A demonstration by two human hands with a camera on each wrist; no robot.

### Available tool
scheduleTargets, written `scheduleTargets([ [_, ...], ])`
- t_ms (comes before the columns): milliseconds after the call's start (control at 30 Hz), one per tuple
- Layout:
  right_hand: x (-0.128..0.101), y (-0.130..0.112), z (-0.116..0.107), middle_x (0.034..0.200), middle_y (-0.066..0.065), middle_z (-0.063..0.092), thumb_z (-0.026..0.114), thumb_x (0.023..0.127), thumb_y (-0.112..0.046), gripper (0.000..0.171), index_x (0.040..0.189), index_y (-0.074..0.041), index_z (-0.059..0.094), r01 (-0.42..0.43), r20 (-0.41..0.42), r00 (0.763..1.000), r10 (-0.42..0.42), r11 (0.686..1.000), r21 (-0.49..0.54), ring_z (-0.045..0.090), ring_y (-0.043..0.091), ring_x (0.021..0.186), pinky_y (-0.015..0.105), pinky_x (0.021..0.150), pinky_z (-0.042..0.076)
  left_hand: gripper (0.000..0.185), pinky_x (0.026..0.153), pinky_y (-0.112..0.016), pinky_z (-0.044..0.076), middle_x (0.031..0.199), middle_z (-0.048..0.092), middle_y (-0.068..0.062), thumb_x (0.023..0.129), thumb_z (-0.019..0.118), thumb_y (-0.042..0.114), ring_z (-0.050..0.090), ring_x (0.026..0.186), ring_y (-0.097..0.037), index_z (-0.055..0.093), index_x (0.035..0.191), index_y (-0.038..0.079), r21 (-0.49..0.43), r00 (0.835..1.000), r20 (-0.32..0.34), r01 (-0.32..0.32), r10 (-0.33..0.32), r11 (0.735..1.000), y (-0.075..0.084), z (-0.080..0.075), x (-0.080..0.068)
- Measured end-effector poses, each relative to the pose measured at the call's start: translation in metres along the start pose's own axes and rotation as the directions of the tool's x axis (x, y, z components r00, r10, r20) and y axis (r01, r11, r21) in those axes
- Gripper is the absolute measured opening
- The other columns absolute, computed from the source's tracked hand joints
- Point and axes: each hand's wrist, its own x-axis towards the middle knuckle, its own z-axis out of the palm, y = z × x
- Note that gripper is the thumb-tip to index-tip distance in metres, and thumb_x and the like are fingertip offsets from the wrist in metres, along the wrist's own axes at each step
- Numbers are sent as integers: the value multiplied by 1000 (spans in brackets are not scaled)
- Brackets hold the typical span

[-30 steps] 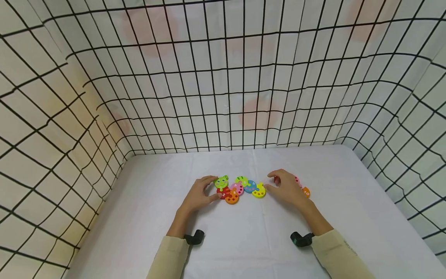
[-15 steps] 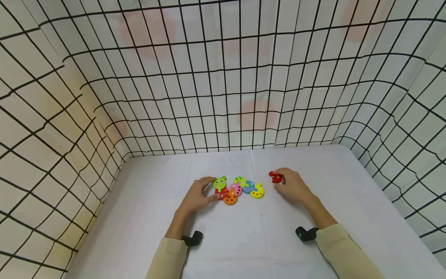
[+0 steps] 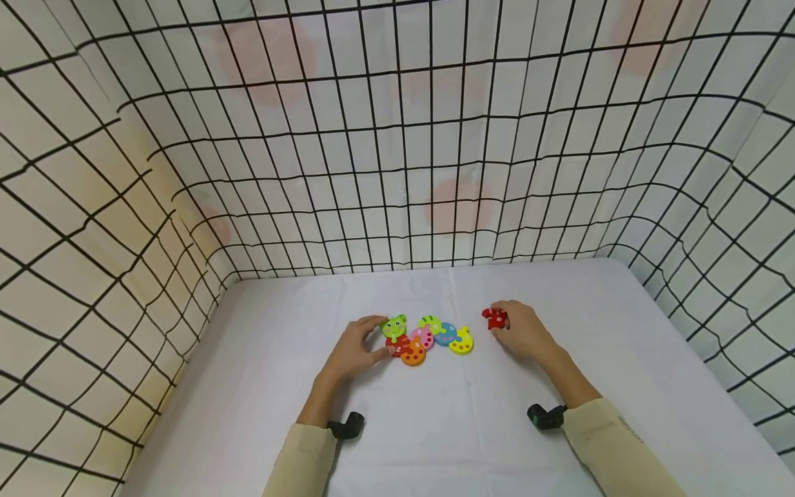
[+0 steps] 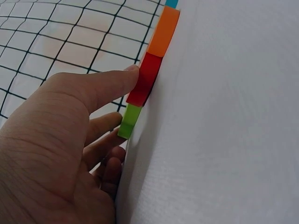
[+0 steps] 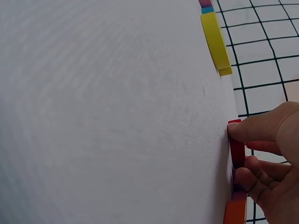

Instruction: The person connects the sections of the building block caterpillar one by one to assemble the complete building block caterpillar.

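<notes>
A chain of flat coloured puzzle pieces [image 3: 428, 337] lies mid-table, from a green frog-faced head [image 3: 394, 324] on the left to a yellow piece [image 3: 462, 342] on the right. My left hand [image 3: 380, 336] holds the head end. Its thumb presses the red piece [image 4: 145, 84] and its fingers curl behind the green piece [image 4: 130, 120]. My right hand [image 3: 499, 322] pinches a loose red piece [image 3: 495, 317] flat on the cloth, a short gap right of the yellow piece [image 5: 215, 42]. An orange piece [image 5: 235, 210] lies under that palm, hidden in the head view.
The white cloth-covered table [image 3: 435, 442] is fenced at the back and on both sides by black wire grid panels [image 3: 397, 172] lined with white sheeting. Black wrist mounts [image 3: 346, 423] sit on both forearms.
My right hand drew back from the yellow end, shifted a little right and now pinches the red piece apart from the chain. The left hand and the chain stayed put.
</notes>
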Motion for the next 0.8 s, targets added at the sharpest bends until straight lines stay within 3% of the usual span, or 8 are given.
scheduleTargets([
  [100, 1, 0, -1, 102, 12, 63, 74, 91, -13, 47, 135, 0, 62, -9, 15, 1000, 10, 1000, -7, 54, 25, 91, 33, 75, 48, 62, 115, -57, 41, 153, 54, -10, 87, 76, 32, 49, 140, -35, 59, 145, 17, 2, 1000, 2, 0, 0, 1000, 1, 0, 1],
  [333, 1, 1, -3, 105, 11, 64, 75, 92, -15, 46, 135, -3, 63, -13, 22, 1000, 13, 1000, 24, 54, 24, 93, 33, 76, 49, 62, 115, -58, 41, 153, 55, -10, 88, 77, 32, 49, 140, -36, 59, 145, 18, 0, 1000, 1, 5, -5, 1000, 2, -1, 1],
  [533, -1, 1, -5, 113, 12, 65, 76, 92, -15, 47, 136, -5, 63, 23, 18, 1000, -23, 999, 32, 53, 25, 96, 32, 77, 48, 62, 116, -58, 40, 153, 54, -10, 88, 77, 32, 47, 141, -36, 59, 145, 17, -9, 1000, 6, 19, -19, 1000, 3, -1, 0],
  [800, 1, 1, -7, 100, 7, 64, 75, 92, -13, 45, 135, -6, 63, 93, 33, 995, -95, 994, 51, 53, 22, 90, 30, 74, 49, 63, 116, -59, 40, 154, 53, -9, 88, 77, 34, 46, 142, -35, 59, 146, 18, 4, 999, 13, 30, -31, 1000, 4, -1, -1],
])
